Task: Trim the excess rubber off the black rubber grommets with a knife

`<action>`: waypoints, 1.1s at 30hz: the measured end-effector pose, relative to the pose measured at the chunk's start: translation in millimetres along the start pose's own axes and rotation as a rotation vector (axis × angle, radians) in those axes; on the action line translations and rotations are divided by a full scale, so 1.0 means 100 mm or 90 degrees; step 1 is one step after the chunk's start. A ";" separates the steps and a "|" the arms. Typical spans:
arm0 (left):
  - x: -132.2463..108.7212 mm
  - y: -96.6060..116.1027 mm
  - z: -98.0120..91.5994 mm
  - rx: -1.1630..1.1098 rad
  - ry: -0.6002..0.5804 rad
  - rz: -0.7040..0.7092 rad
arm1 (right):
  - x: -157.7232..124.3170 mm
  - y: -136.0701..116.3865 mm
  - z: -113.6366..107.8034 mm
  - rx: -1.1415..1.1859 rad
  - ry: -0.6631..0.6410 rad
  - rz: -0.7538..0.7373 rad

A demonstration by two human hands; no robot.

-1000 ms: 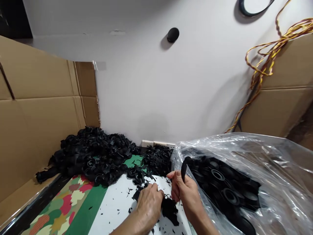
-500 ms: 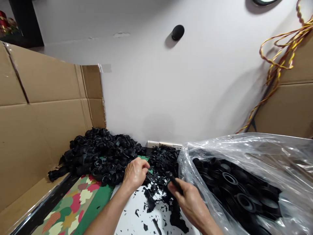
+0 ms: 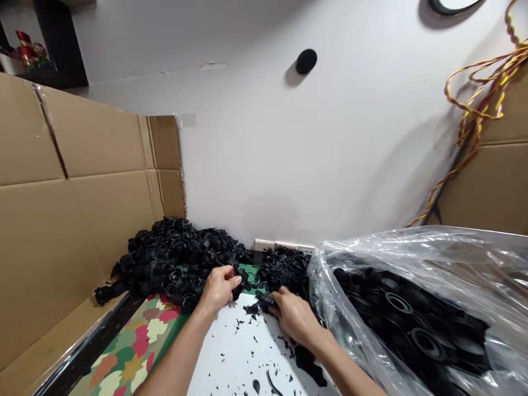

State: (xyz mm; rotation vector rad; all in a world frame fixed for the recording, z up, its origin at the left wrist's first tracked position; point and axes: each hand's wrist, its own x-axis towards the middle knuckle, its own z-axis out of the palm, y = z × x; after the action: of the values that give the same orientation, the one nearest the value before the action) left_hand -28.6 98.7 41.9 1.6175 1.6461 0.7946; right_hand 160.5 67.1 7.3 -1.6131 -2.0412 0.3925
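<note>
My left hand point(image 3: 219, 289) is closed, thumb against fingers, at a crumpled black rubber piece point(image 3: 240, 282) beside the pile. In my right hand point(image 3: 295, 312), low over the white board point(image 3: 231, 352), the fingers curl around a dark ribbed rubber part point(image 3: 266, 301); its far end is hidden by the hand. A heap of black ribbed rubber parts point(image 3: 177, 256) lies left of my left hand. Thin black scraps point(image 3: 284, 269) are heaped behind my right hand. Small shreds are strewn over the board.
To the right, a clear plastic bag point(image 3: 330, 286) holds many black ribbed rubber parts point(image 3: 412, 324). A cardboard wall point(image 3: 103, 209) stands at left. Patterned paper point(image 3: 132, 341) lies at the front left. Behind are the wall, a white power strip point(image 3: 264, 245) and twisted yellow-brown cord point(image 3: 474, 126).
My right hand has moved slightly left and away from me, and many scraps on the board are now farther back. A black piece now shows at my left fingertips. The view has shifted slightly.
</note>
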 end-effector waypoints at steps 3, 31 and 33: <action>-0.02 -0.01 -0.01 -0.082 0.000 -0.029 | 0.22 0.13 -0.07 0.110 0.079 0.077; -0.46 0.05 0.51 -0.266 -0.135 0.072 | -0.35 -0.16 -0.11 0.377 0.105 0.090; -0.47 0.03 0.46 -0.185 -0.115 0.098 | -0.33 -0.15 -0.10 0.373 0.088 0.099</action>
State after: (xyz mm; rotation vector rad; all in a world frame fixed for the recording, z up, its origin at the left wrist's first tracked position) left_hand 10.7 50.3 20.4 1.5695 1.2306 0.8907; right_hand 159.0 30.6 16.4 -1.3829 -1.5081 0.8214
